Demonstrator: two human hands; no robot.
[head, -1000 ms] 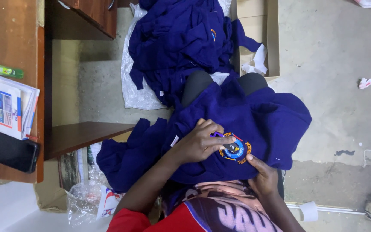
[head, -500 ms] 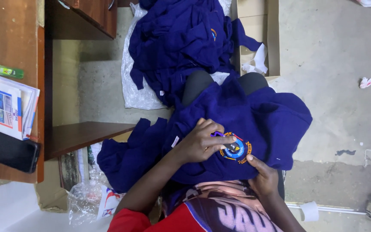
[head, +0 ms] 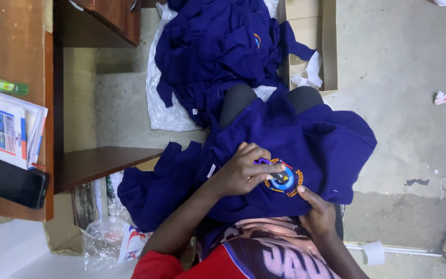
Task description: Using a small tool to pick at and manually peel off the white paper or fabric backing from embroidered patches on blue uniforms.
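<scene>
A dark blue garment (head: pixel 331 139) lies over my lap. It bears a round embroidered badge (head: pixel 288 182) in blue, yellow and red. My left hand (head: pixel 241 173) rests on the garment and grips a small purple-handled cutting tool (head: pixel 264 162), whose tip lies on the badge. My right hand (head: pixel 317 213) pinches the fabric at the badge's near edge, thumb touching the rim. My knees (head: pixel 236 103) show dark above the garment.
A heap of similar blue garments (head: pixel 218 46) lies on clear plastic on the concrete floor, beside an open cardboard box (head: pixel 329 46). A wooden desk (head: pixel 11 46) at left carries booklets (head: pixel 6 129), a green lighter (head: pixel 7 86) and a black phone (head: pixel 9 182). Paper scraps (head: pixel 441 97) dot the floor.
</scene>
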